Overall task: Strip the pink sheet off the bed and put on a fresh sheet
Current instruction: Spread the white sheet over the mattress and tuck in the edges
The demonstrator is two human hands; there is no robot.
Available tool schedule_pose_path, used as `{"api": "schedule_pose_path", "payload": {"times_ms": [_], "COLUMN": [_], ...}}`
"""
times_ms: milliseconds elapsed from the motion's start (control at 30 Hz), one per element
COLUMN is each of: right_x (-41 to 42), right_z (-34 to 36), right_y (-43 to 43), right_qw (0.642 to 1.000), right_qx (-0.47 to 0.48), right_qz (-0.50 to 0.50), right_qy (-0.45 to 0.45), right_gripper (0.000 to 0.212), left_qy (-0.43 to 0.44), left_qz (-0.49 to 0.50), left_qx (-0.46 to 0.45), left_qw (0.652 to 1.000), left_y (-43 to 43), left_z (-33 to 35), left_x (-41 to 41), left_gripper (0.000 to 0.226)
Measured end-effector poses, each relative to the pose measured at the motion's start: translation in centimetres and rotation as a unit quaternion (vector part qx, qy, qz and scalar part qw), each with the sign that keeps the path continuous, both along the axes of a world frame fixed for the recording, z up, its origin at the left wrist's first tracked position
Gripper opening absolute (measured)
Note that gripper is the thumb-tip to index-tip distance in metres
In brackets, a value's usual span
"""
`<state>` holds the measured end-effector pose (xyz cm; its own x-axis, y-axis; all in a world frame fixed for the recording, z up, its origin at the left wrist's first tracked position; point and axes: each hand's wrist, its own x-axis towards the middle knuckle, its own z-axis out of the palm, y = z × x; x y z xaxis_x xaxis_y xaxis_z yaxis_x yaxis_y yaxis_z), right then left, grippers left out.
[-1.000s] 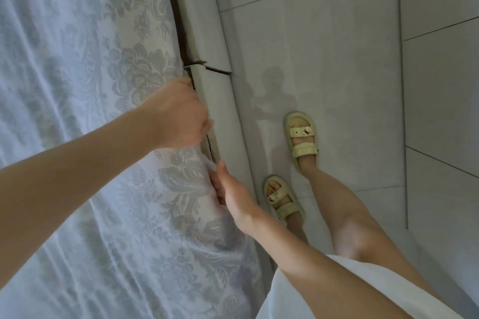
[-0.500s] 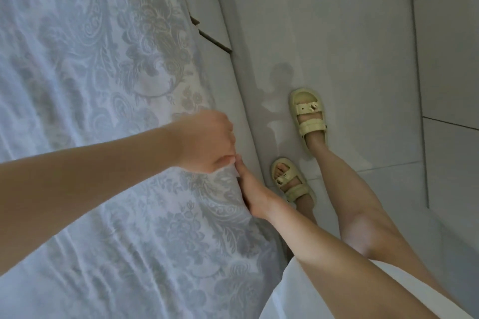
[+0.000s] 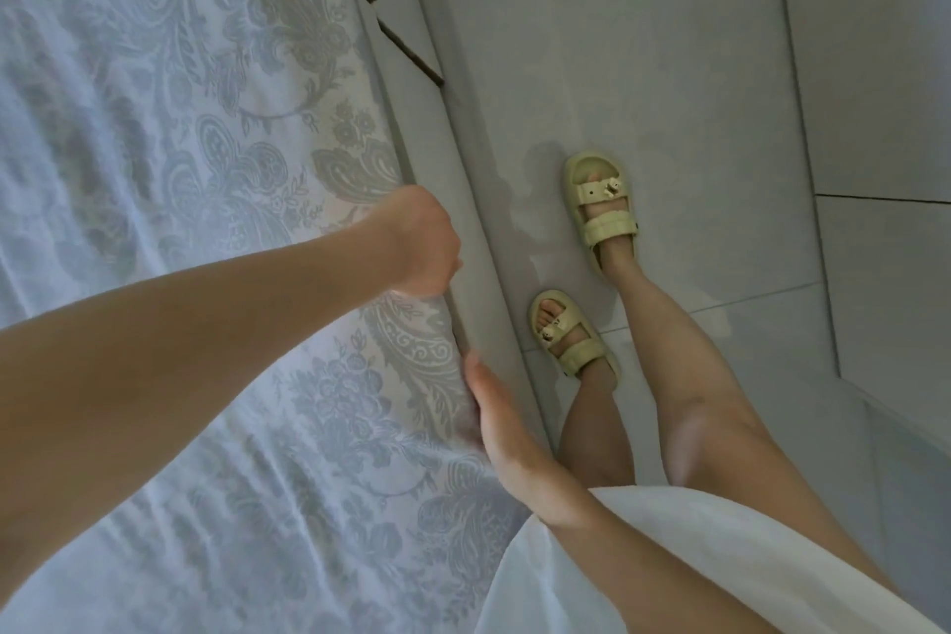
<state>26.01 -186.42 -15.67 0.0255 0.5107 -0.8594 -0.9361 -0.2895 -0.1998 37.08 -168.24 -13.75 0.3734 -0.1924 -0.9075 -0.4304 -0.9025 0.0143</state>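
Sheet: pale, thin woven sheet with grey floral and paisley figures (image 3: 216, 180), softly rippled, spread flat over the bed; its edge runs under both hands.
Left hand (image 3: 419, 242): fingers clenched into a fist at the sheet's edge; cannot tell whether fabric is caught inside.
Right hand (image 3: 496, 420): fingers released and straight, flat against the sheet's hanging side.
Bed rail: smooth pale grey bed rail (image 3: 465, 201), just beyond both sets of fingers.
Floor: glossy pale tiles (image 3: 643, 41), past the rail.
Footwear: chunky pale yellow two-strap sandals (image 3: 599, 206), near the right fingertips.
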Motion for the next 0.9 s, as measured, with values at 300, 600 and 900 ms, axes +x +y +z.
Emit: {"api": "schedule_pose_path", "payload": {"times_ms": [300,600,900], "right_x": [-2.0,-2.5,-6.3], "right_z": [-4.7,-1.7,2.0], "right_y": [-2.0,-5.6,-11.0], "right_qw": [0.985,0.982,0.995], "right_qx": [-0.035,-0.173,-0.061], "right_qz": [0.046,0.07,0.013], "right_qy": [0.164,-0.018,-0.08], "right_gripper": [0.066,0.065,0.033], "left_qy": [-0.083,-0.043,-0.014], "left_qz": [0.001,-0.012,0.013], "left_qx": [-0.151,-0.067,0.006], "left_qw": [0.985,0.997,1.0], "left_y": [-3.1,-8.8,-11.4], "left_z": [1.5,0.2,-1.1], "left_x": [-4.3,-10.4,-10.6], "left_gripper": [0.042,0.038,0.032]}}
